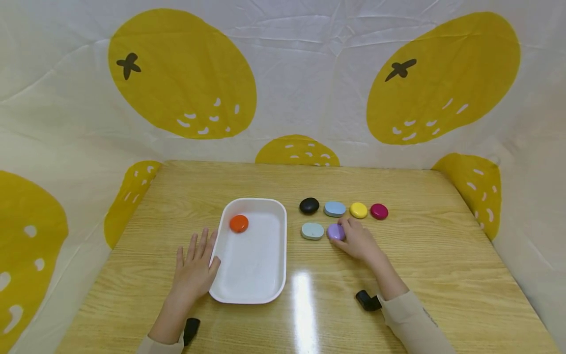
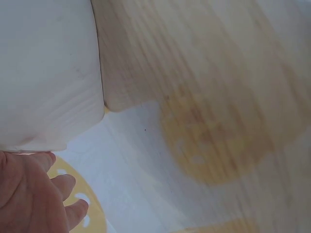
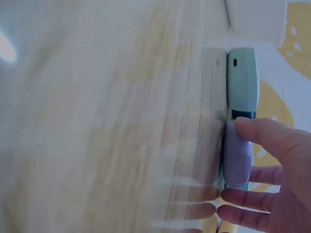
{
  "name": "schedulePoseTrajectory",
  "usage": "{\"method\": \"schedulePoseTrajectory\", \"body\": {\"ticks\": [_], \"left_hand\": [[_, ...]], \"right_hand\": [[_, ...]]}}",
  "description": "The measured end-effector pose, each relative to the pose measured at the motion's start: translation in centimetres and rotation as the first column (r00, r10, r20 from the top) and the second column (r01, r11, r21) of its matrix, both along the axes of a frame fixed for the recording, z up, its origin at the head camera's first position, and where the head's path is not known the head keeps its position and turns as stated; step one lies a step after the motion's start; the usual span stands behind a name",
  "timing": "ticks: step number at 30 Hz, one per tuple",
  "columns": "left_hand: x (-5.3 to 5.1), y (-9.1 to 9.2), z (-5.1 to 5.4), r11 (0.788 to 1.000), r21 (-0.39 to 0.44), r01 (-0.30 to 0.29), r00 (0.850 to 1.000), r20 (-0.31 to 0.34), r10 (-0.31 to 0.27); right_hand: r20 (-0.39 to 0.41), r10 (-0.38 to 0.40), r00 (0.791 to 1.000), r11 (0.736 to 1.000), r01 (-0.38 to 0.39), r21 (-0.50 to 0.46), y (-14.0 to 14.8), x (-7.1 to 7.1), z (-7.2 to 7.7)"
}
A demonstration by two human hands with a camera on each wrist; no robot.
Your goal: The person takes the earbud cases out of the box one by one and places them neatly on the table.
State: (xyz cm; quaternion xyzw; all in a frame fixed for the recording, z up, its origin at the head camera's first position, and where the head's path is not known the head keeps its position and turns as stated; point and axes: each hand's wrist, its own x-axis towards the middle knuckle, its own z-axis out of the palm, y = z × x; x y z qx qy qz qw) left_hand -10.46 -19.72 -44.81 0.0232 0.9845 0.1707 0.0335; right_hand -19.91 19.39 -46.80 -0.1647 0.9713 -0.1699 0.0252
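My right hand [image 1: 359, 240] has its thumb and fingers around the sides of a glossy purple rounded piece [image 1: 335, 232], which lies on the table. In the right wrist view, the thumb is at one end of the purple piece [image 3: 237, 155] and the fingers are on its far side. My left hand [image 1: 194, 275] lies spread along the left side of a white tray [image 1: 283, 265], fingers straight. In the left wrist view, its fingertips are against the tray [image 2: 48, 73]. Inside the tray, near its far left corner, lies an orange-red rounded piece [image 1: 239, 223].
Left of the purple piece is a pale green oval piece [image 1: 312, 231]. Behind them, a row holds black [image 1: 309, 206], light blue [image 1: 334, 209], yellow [image 1: 358, 210] and dark pink [image 1: 379, 211] pieces. Patterned cloth [image 1: 309, 98] hangs around the wooden table [image 1: 420, 275].
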Motion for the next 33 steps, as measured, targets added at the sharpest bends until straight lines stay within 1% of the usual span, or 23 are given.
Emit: {"method": "schedulePoseTrajectory", "body": {"ticks": [3, 6, 21, 23, 25, 29, 33], "left_hand": [[0.0, 0.0, -0.1, 1.000, 0.000, -0.001, 1.000, -0.001, 0.001], [0.0, 0.0, -0.1, 1.000, -0.001, -0.002, 1.000, -0.001, 0.002], [0.0, -0.1, -0.3, 1.000, 0.001, -0.007, 1.000, 0.000, 0.007], [0.0, -0.1, -0.3, 1.000, 0.002, -0.008, 1.000, -0.001, 0.008], [0.0, -0.2, -0.4, 1.000, 0.001, -0.007, 1.000, -0.001, 0.007], [-0.1, -0.2, -0.4, 1.000, -0.001, -0.004, 1.000, -0.003, 0.004], [-0.1, -0.2, -0.4, 1.000, 0.002, -0.004, 1.000, 0.003, 0.004]], "right_hand": [[0.012, -0.003, 1.000, 1.000, 0.003, 0.026, 0.0, 0.0, -0.3], [0.020, -0.012, 1.000, 0.999, 0.011, 0.031, -0.1, 0.1, -0.4], [0.062, -0.029, 0.998, 0.998, 0.025, 0.051, -0.3, 0.2, -0.4], [0.055, -0.024, 0.998, 0.998, 0.021, 0.056, -0.4, 0.3, -0.2], [0.030, -0.012, 0.999, 0.998, 0.010, 0.065, -0.6, 0.2, 0.3], [-0.040, 0.030, 0.999, 0.997, -0.027, 0.079, -1.7, -0.2, 1.7], [-0.103, 0.085, 0.991, 0.995, -0.080, 0.051, -3.6, -1.1, 3.3]]}}
